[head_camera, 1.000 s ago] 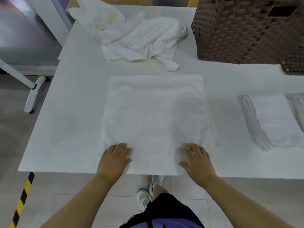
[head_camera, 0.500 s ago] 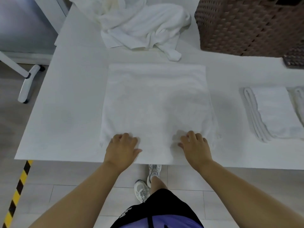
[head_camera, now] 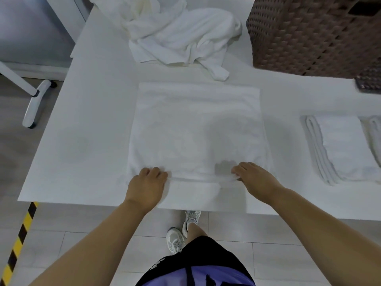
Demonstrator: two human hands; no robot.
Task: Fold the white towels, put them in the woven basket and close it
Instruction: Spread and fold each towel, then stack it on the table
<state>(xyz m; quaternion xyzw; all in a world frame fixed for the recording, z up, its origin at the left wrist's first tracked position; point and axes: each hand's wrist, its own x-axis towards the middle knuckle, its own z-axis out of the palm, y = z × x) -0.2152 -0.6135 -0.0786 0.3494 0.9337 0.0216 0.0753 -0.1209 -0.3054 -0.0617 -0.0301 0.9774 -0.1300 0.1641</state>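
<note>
Flat towel (head_camera: 195,129) lies spread on the worktop (head_camera: 88,133). Left hand (head_camera: 147,182) and right hand (head_camera: 254,178) grip its near edge, fingers curled. Crumpled towels (head_camera: 181,36) lie beyond it. Woven basket (head_camera: 309,34) stands at far right. Folded towels (head_camera: 342,145) lie at right.

Flat on the near edge a second ago, the left hand (head_camera: 146,187) and right hand (head_camera: 256,180) now curl and pinch the towel (head_camera: 195,131), drawing its top layer back off the lower one.
</note>
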